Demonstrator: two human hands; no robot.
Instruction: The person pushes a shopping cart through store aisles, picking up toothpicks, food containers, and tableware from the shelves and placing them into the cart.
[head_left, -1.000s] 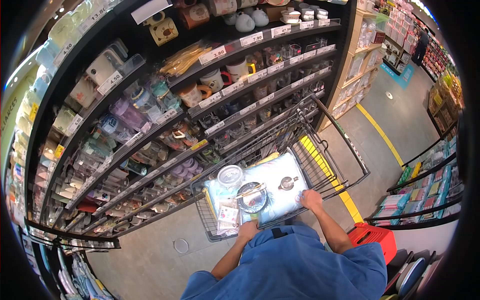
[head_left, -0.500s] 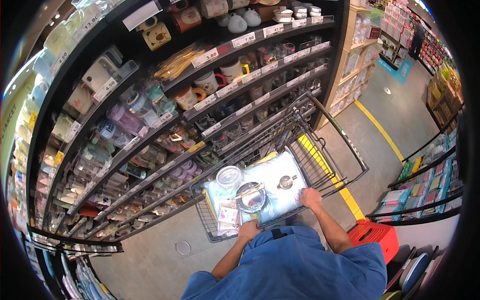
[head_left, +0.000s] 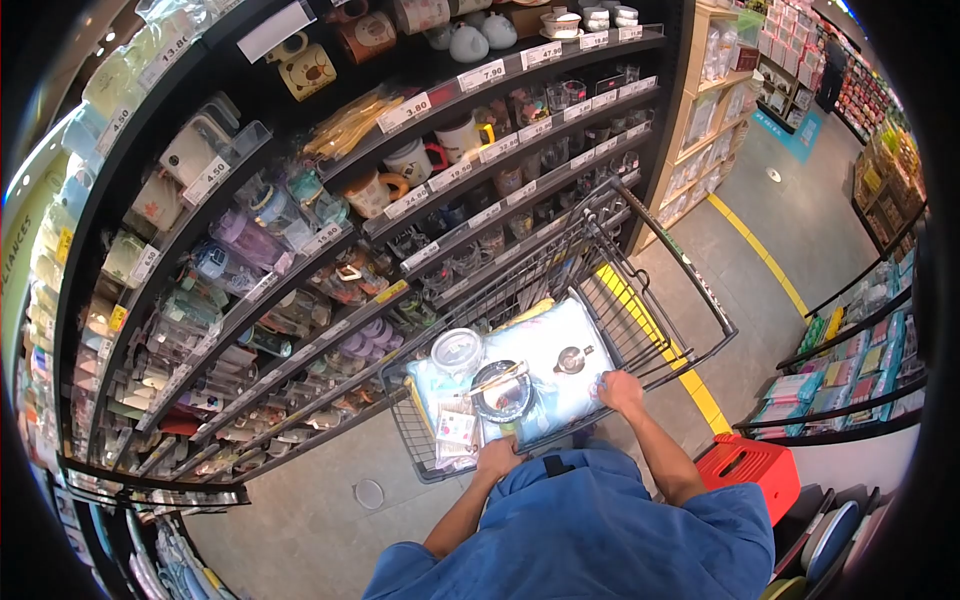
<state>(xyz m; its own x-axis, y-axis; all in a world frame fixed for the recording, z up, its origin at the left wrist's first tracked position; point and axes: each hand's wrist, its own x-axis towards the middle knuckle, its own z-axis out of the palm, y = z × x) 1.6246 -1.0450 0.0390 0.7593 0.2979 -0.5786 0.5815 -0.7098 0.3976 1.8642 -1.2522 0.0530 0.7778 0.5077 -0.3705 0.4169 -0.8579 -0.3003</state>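
A dark wire shopping cart (head_left: 430,472) stands sideways in front of me. My left hand (head_left: 497,459) is closed on the cart's near side rim, fingertips partly hidden. Farther right, my right hand (head_left: 621,391) is also closed on that rim, beside a white-and-blue plastic-wrapped package (head_left: 548,370). On this package lies a small metal lidded or strainer-like item (head_left: 572,360). Left of it sits a dark round pan-like vessel (head_left: 497,404) with a light stick-shaped item across it. Behind that is a clear round lidded container (head_left: 457,352), and a white packet (head_left: 457,428) lies near the cart's left end.
A long shelf (head_left: 452,180) of mugs, bottles and glasses runs close behind the cart. A red plastic basket (head_left: 745,475) stands at my right. Packaged goods fill a rack (head_left: 835,375) on the right. A yellow floor line (head_left: 760,255) crosses the aisle.
The view has shifted very slightly. Both hands and the cart with its contents hold the same positions.
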